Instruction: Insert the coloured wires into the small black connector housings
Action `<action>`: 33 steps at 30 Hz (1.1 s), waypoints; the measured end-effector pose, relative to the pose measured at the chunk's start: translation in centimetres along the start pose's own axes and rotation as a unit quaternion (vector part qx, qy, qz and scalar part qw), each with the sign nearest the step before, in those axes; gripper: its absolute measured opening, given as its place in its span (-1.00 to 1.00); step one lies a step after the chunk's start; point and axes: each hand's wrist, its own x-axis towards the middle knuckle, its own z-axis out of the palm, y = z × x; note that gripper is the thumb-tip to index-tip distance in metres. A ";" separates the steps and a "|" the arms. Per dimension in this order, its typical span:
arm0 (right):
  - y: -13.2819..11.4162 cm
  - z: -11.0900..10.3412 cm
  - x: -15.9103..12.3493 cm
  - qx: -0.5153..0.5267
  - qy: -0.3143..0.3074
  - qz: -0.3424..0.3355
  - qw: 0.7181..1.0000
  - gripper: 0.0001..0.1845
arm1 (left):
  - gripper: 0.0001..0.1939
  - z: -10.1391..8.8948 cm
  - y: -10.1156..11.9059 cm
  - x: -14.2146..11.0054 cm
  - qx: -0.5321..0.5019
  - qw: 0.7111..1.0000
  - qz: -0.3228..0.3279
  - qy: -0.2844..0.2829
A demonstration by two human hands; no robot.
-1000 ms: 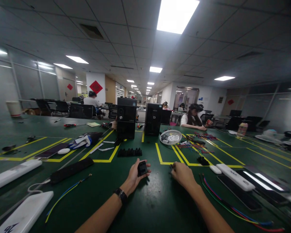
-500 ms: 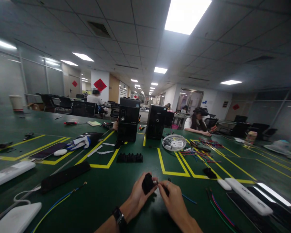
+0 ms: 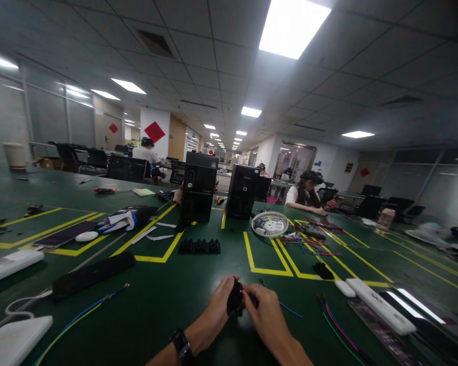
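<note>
My left hand, with a dark watch on its wrist, is wrapped around a small black block-like part above the green table, low in the middle of the view. My right hand is closed in a pinch against the part's right side. What sits between the right fingertips is too small and dark to make out. A blue wire lies just beyond and right of that hand. Farther off on the table is a row of similar black parts.
Two black computer towers stand ahead. To their right lie a white basket and tangled wires. Loose blue and yellow wires and a black pouch lie left; a white device lies right. A co-worker sits across the table.
The black part has turned in my left hand and now shows its narrower side. My right fingertips have come closer against it. The view has shifted slightly.
</note>
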 end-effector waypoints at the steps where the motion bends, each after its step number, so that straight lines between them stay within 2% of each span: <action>1: 0.0 -0.1 -0.1 -0.010 -0.007 -0.004 1.000 -0.71 | -0.61 0.0 -0.2 0.0 0.028 1.000 0.008 0.003; 6: 0.0 0.0 -0.6 -0.037 -0.007 0.015 0.999 -0.77 | -0.52 -0.7 -1.6 0.5 0.123 0.990 0.033 0.060; 10: 0.3 0.2 -0.5 -0.021 0.003 0.063 0.998 -0.67 | -0.45 -1.3 -1.8 0.8 0.129 0.990 0.001 0.053; 18: 0.0 -0.5 -0.8 -0.036 -0.023 -0.031 0.999 -0.67 | -0.51 -0.5 -1.1 0.1 0.119 0.991 0.007 0.057; 21: -0.1 -1.1 -0.7 -0.090 -0.044 -0.044 0.994 -0.69 | -0.57 0.3 -0.7 -0.4 0.110 0.992 0.004 0.067; 25: -0.5 -2.0 -0.7 -0.146 -0.068 -0.048 0.986 -0.68 | -0.64 1.0 -0.1 -1.4 0.107 0.994 -0.007 0.032; 27: -0.8 -2.1 -0.8 -0.144 -0.069 -0.047 0.986 -0.67 | -0.68 0.9 0.0 -1.5 0.095 0.995 -0.015 0.034; 31: -1.1 -0.6 -1.1 -0.098 -0.083 -0.055 0.990 -0.50 | -0.76 0.0 -0.3 -0.7 0.064 0.987 -0.009 0.147; 33: -1.1 0.4 -1.2 -0.080 -0.097 -0.055 0.991 -0.42 | -0.76 -0.3 -0.3 -0.3 0.054 0.981 -0.004 0.185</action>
